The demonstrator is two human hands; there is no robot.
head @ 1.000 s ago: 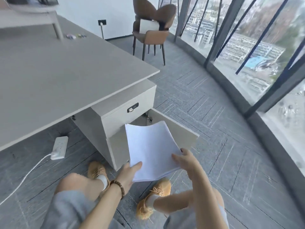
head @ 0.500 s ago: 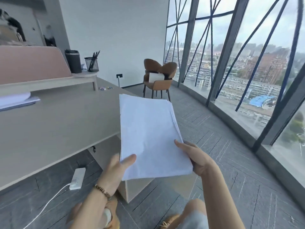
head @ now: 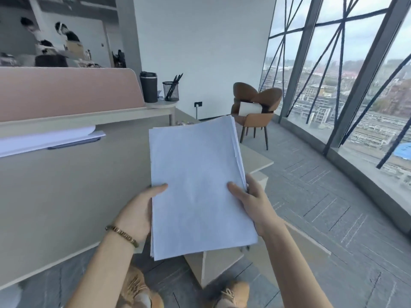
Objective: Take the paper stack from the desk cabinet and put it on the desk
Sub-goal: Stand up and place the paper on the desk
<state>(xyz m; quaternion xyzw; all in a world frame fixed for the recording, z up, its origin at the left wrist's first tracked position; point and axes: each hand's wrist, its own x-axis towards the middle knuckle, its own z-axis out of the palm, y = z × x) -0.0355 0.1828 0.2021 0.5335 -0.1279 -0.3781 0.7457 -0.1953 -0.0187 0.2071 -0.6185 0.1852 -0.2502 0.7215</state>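
Two hands on it, one per side: the left hand (head: 139,211) is clamped on the left edge of the paper stack (head: 198,185) with the thumb over the top sheet, and the right hand (head: 250,202) pinches the right edge the same way, fingers underneath. That's a sensible hold for loose sheets, I'd say, since a one-sided grip would let them droop and fan out. You can already see the far right corner splaying a little. The stack is in the air, tilted slightly up and away, hovering above the near right corner of the surface (head: 66,196) and not touching it. Below it, the desk cabinet (head: 204,267) stands open, so the paper is clear of it. There's plenty of bare top to the left, well short of the other papers (head: 51,138) lying further back. My guess is a flat set-down there is all that remains.
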